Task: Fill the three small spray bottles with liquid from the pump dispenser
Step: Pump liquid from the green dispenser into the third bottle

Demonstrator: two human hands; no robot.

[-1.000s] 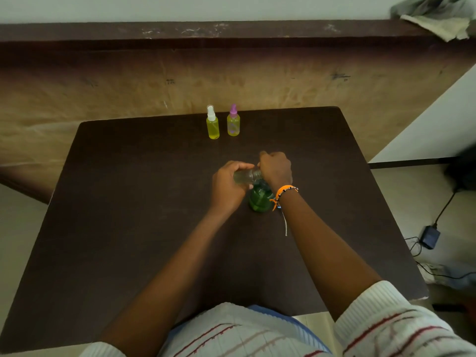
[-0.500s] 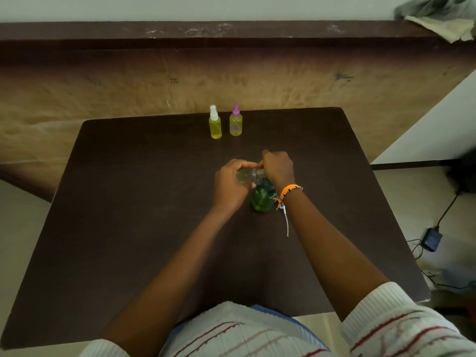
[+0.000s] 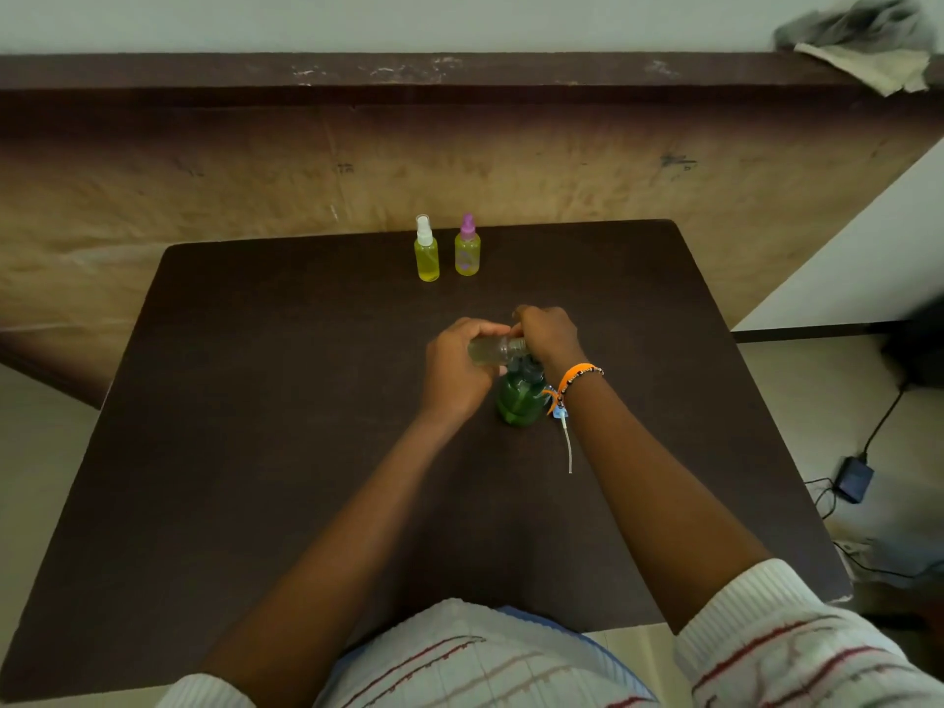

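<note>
A green pump dispenser (image 3: 518,401) stands near the middle of the dark table (image 3: 255,401). My left hand (image 3: 452,370) holds a small clear spray bottle (image 3: 493,350) on its side, its open neck at the pump's nozzle. My right hand (image 3: 546,334) rests closed on top of the pump head, which it hides. Two small spray bottles with yellow liquid stand at the table's far edge: one with a white cap (image 3: 426,250), one with a purple cap (image 3: 467,247). A blue spray cap with a white tube (image 3: 564,431) lies beside the dispenser under my right wrist.
A brown wall panel and ledge (image 3: 459,74) rise behind the table, with a crumpled cloth (image 3: 868,48) at the ledge's right end. On the floor to the right lie a black adapter (image 3: 853,477) and cables.
Both hands stay at the dispenser with the clear bottle at the nozzle. Only small shifts of hands and camera show.
</note>
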